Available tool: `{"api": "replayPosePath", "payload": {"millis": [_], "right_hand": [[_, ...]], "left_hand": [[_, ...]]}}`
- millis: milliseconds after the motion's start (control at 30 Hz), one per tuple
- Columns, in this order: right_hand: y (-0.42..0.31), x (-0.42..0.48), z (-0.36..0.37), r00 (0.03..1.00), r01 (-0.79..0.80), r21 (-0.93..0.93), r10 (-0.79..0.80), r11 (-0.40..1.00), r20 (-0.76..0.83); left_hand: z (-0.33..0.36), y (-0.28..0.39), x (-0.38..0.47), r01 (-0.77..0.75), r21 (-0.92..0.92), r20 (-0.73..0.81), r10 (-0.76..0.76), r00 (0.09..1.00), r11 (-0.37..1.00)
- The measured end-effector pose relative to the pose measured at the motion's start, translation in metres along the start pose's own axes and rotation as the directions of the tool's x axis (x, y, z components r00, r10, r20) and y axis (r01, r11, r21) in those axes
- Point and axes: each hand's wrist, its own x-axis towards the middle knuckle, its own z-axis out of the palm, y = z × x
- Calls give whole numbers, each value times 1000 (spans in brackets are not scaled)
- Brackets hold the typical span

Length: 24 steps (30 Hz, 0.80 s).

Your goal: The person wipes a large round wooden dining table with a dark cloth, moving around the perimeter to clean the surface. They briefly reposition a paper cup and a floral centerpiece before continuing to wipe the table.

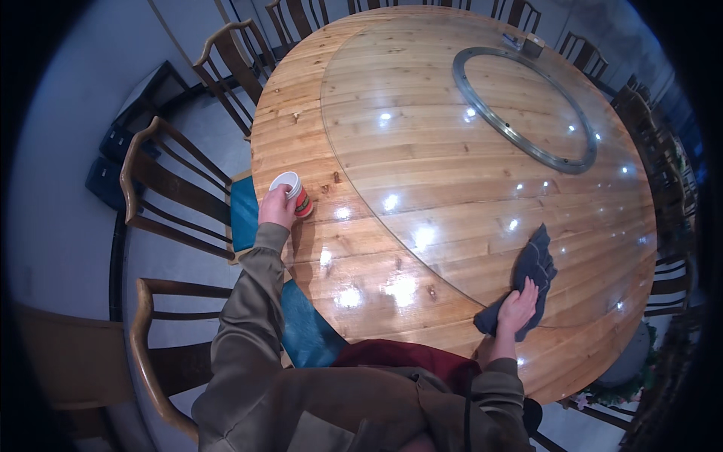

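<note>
My left hand [277, 207] grips a stack of white and red paper cups [303, 201] at the left edge of a round wooden table [367, 305]. My thumb or a finger reaches over the cups' rim. Toward the near right side, my right hand [518, 308] lies with its palm on a dark grey cloth [534, 264], fingers fairly straight. The cloth is bunched and rests partly over the edge of the glass turntable [418, 169]. Whether my right fingers grasp any of the fabric is hidden.
A metal ring [491, 113] shows beneath the glass. Near the far edge stand a small box [533, 45] and a small blue-and-clear item [511, 40]. Wooden chairs [181, 186] surround the table, some with teal seats [243, 214]. Greenery [621, 392] is at the lower right.
</note>
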Motion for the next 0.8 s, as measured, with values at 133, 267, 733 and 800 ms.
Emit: {"api": "replayPosePath", "payload": {"millis": [133, 267, 733, 800], "right_hand": [[19, 9, -3, 1000, -5, 7, 5, 1000, 11], [60, 15, 6, 999, 38, -7, -38, 999, 17], [-3, 102, 44, 959, -270, 1, 269, 963, 84], [-92, 81, 74, 984, 177, 34, -176, 984, -22]], "left_hand": [[-3, 6, -5, -302, 264, 100, 285, 953, 916], [14, -14, -23, -194, 350, 240, 113, 964, 917], [73, -37, -65, 54, 365, 58, -80, 995, 930], [74, -38, -65, 81, 346, 106, -125, 987, 935]]}}
